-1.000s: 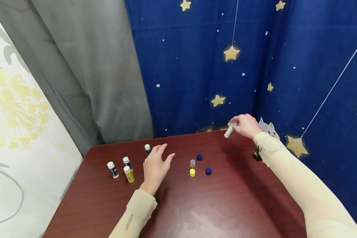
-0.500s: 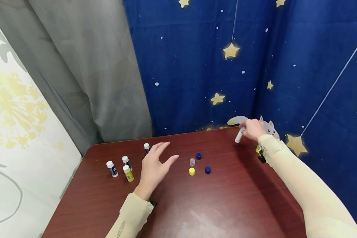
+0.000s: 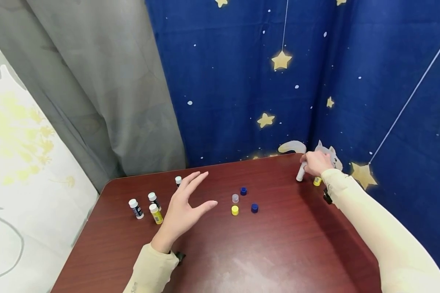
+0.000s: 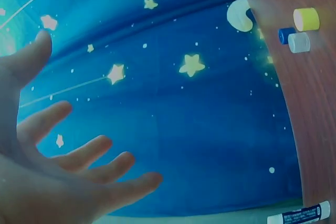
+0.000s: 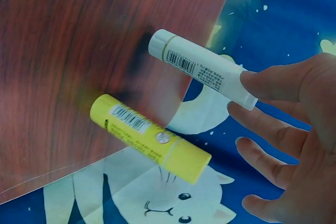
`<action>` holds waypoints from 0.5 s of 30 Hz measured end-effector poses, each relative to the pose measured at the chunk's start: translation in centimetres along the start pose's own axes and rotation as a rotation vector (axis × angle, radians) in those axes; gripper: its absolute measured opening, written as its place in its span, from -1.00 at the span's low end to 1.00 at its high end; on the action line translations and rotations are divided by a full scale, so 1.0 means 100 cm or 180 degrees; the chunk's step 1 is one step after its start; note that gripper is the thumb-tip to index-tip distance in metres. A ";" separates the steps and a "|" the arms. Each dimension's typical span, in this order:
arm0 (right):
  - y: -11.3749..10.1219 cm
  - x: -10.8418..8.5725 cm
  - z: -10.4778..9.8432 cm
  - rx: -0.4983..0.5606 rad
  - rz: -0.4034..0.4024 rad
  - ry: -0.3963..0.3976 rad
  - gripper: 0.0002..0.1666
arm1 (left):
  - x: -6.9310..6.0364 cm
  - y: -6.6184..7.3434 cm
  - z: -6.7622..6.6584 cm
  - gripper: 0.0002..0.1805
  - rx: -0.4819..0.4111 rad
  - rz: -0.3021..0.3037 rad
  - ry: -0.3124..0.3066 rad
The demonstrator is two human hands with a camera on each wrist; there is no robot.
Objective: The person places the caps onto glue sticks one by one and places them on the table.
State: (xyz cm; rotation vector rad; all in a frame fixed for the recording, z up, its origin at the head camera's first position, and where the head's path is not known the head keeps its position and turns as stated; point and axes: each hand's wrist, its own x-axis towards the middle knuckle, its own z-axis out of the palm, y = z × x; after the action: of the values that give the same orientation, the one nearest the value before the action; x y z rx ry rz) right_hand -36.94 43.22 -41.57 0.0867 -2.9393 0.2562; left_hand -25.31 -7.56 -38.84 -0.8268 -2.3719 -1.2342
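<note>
My right hand (image 3: 318, 162), at the table's far right corner, pinches the end of a white glue stick (image 5: 197, 66) between thumb and fingertips. The stick's lower end points down at the table; whether it touches the surface I cannot tell. Beside it stands a yellow glue stick (image 5: 147, 135), partly hidden by the hand in the head view. Fingers spread and holding nothing, my left hand (image 3: 179, 211) hovers over the table. Nearest to it are a yellow glue stick with a white top (image 3: 156, 214) and several dark-labelled ones (image 3: 135, 209), all upright.
Mid-table lie a yellow cap (image 3: 235, 210), a clear cap (image 3: 235, 198) and two blue caps, one nearer (image 3: 254, 208) and one farther (image 3: 243, 191). Beyond the reddish-brown table (image 3: 271, 252) hang a blue starry curtain (image 3: 227, 89) and a grey curtain (image 3: 132, 93).
My right hand has carried the white glue stick rightward and down toward the table, beside the yellow one. The left hand has drifted back toward me, its thumb and fingers spread wider.
</note>
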 end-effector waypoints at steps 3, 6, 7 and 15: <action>0.001 -0.001 0.002 0.0016 -0.0004 0.0012 -0.64 | 0.002 -0.006 -0.005 -0.12 -0.0043 -0.0037 -0.0116; 0.002 -0.001 0.005 -0.0007 -0.0025 0.0016 -0.66 | 0.007 -0.016 -0.008 -0.08 -0.0100 -0.0035 -0.0164; 0.002 -0.002 0.006 -0.0014 -0.0029 0.0006 -0.66 | 0.009 -0.021 -0.009 -0.08 -0.0130 -0.0033 -0.0177; 0.005 -0.009 0.006 0.0000 0.0076 -0.0002 -0.66 | 0.025 -0.041 -0.008 -0.06 -0.0432 -0.0219 -0.0237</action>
State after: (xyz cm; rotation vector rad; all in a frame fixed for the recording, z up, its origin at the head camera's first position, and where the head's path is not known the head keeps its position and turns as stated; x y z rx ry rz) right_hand -36.24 43.68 -42.40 0.0517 -2.9427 0.2598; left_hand -29.79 -9.18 -39.62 -0.8527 -2.4149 -1.4290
